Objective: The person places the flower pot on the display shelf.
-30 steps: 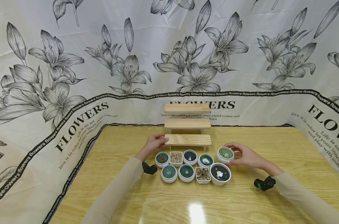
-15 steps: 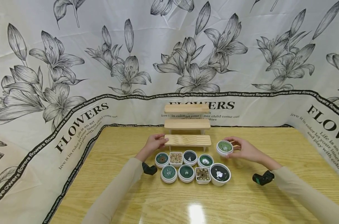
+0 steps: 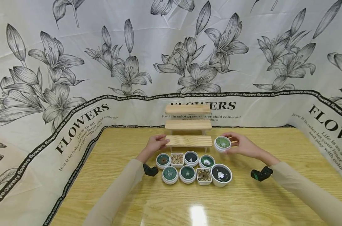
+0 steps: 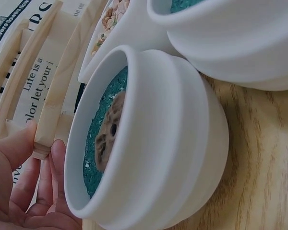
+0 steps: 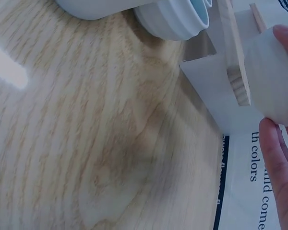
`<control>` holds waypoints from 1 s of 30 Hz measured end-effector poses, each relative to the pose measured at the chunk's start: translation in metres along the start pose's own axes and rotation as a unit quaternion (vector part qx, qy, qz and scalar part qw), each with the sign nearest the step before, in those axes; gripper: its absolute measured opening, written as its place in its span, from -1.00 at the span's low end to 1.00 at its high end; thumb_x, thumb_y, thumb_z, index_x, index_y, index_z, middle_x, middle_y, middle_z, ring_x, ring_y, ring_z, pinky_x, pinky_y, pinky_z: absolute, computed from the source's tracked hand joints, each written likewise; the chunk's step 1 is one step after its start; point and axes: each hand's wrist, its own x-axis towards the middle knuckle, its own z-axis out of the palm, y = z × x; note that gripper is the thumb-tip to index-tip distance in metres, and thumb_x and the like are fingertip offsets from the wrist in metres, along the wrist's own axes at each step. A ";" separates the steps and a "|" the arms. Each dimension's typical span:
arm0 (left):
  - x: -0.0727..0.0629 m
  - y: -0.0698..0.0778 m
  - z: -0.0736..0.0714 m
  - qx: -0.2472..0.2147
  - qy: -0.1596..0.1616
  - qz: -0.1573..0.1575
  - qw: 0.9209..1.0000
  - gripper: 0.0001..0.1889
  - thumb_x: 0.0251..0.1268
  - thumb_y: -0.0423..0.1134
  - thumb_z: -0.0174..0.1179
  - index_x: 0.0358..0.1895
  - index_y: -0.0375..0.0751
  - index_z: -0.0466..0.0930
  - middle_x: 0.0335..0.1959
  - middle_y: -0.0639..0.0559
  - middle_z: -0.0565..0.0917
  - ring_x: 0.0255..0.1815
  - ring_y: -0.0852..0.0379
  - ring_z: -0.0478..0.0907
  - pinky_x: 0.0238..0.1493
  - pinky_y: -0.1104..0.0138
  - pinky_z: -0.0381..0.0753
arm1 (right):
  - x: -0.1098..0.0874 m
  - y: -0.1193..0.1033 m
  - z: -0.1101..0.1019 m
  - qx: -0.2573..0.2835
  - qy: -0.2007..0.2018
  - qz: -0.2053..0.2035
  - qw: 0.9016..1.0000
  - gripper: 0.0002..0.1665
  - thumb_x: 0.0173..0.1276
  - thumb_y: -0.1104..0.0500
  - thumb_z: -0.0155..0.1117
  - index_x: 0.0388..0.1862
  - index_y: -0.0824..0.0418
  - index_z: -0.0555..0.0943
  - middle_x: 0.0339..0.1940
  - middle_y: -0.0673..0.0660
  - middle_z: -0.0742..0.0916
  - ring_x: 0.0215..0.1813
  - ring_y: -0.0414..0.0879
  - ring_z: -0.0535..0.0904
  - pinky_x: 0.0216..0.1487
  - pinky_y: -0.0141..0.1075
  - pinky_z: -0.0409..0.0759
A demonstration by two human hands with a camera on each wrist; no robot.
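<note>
My right hand grips a round white pot with green filling, held above the table by the right end of the stand's lowest step. In the right wrist view thumb and fingers lie on the sides of this pot. My left hand pinches the left end of the lowest step of a three-step wooden stand. The left wrist view shows the thumb on top of that step and fingers below. A white pot with teal filling and a brown centre stands beside the left hand.
In front of the stand, two rows of white pots hold several fillings, among them a square pebble pot and a large dark-filled pot. The wooden table ends at a flower-printed curtain behind the stand.
My right hand has lifted the green-filled pot from behind the large dark-filled pot and carried it up and left, close to the lowest step. My left hand has stayed at the step's end.
</note>
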 end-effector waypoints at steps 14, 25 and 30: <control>0.000 -0.001 0.000 0.006 -0.003 0.008 1.000 -0.51 0.30 -0.30 0.23 0.26 -0.39 0.43 -0.02 -0.27 0.64 -0.50 0.31 0.54 -0.22 0.32 0.73 | 0.018 -0.015 0.002 0.002 0.010 -0.013 1.000 -0.22 0.01 0.28 0.54 0.20 0.41 0.41 0.08 0.32 0.58 -0.01 -0.20 0.55 0.04 -0.45 0.62; 0.001 -0.001 0.000 -0.002 -0.007 0.010 1.000 -0.52 0.29 -0.33 0.23 0.26 -0.38 0.44 -0.21 -0.08 0.62 -0.53 0.32 0.54 -0.32 0.43 0.71 | 0.038 -0.033 0.002 0.001 -0.001 -0.006 1.000 -0.21 0.02 0.27 0.53 0.23 0.39 0.40 0.10 0.31 0.58 0.04 0.01 0.54 0.05 -0.39 0.63; -0.005 0.004 0.000 -0.013 -0.019 0.007 1.000 -0.51 0.32 -0.33 0.20 0.29 -0.38 0.41 -0.09 -0.17 0.62 -0.50 0.33 0.54 -0.20 0.33 0.73 | 0.048 -0.043 0.002 0.005 -0.004 -0.007 1.000 -0.22 0.03 0.26 0.52 0.24 0.36 0.41 0.10 0.30 0.58 0.06 0.07 0.54 0.06 -0.31 0.65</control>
